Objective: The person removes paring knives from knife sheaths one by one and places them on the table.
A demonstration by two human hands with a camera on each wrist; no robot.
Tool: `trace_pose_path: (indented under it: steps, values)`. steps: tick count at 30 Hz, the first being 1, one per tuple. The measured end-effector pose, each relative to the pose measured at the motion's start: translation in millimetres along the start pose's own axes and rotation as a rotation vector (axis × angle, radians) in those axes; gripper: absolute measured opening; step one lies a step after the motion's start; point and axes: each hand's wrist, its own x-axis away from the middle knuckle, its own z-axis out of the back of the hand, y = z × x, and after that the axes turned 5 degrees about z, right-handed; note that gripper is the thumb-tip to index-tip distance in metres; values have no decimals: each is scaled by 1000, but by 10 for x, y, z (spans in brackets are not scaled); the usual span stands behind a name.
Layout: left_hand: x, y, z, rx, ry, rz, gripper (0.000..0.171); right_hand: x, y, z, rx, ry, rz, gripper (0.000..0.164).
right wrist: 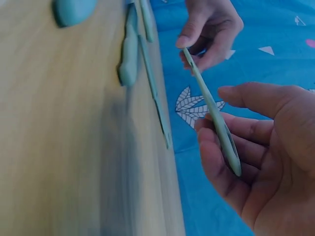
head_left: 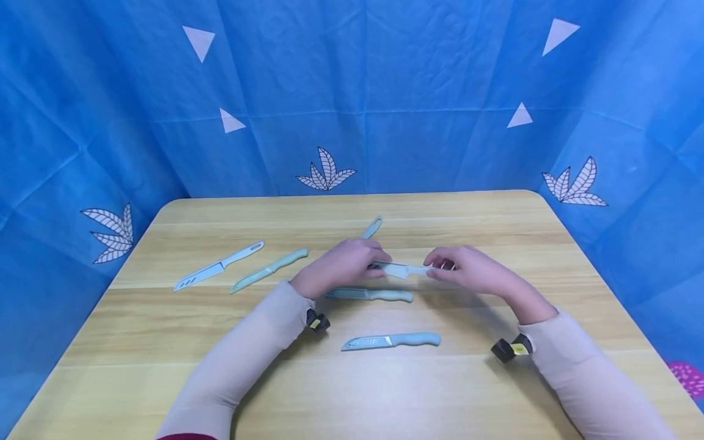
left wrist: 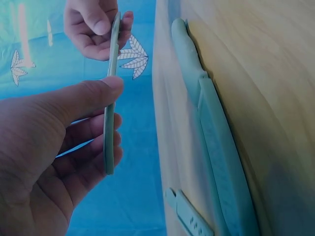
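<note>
One pale blue-green, broad-bladed knife point(head_left: 397, 270) is above the light wooden bench point(head_left: 462, 397): our left hand point(head_left: 349, 261) pinches its blade, our relaxed right hand point(head_left: 469, 267) touches its handle. We're apparently adjusting it; next needs steady pinching.

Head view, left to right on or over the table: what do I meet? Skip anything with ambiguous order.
Pale-blue knife with slotted blade part and holed handle → slim pale-green knife → bare left hand → pale blue-green knife held between both hands → bare right hand.
</note>
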Motion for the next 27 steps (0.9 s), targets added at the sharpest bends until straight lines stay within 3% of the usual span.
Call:
trace_pose_path:
  steps: [9, 17, 22, 27]
  values:
    - [155, -57, 42, -1, 35, 21, 28, -168, -5, -8, -213, -109, -27, 29]
    - [280, -104, 34, -10, 73, 14, 27, -291, -68, -60, -276, -174, -9, 29]
    - [347, -128, 5, -1, 94, 15, 29, -354, -119, -101, -433, -259, -52, 37]
    - [401, -140, -13, 17, 118, 21, 30, -411, -129, -138, -535, -338, -50, 36]
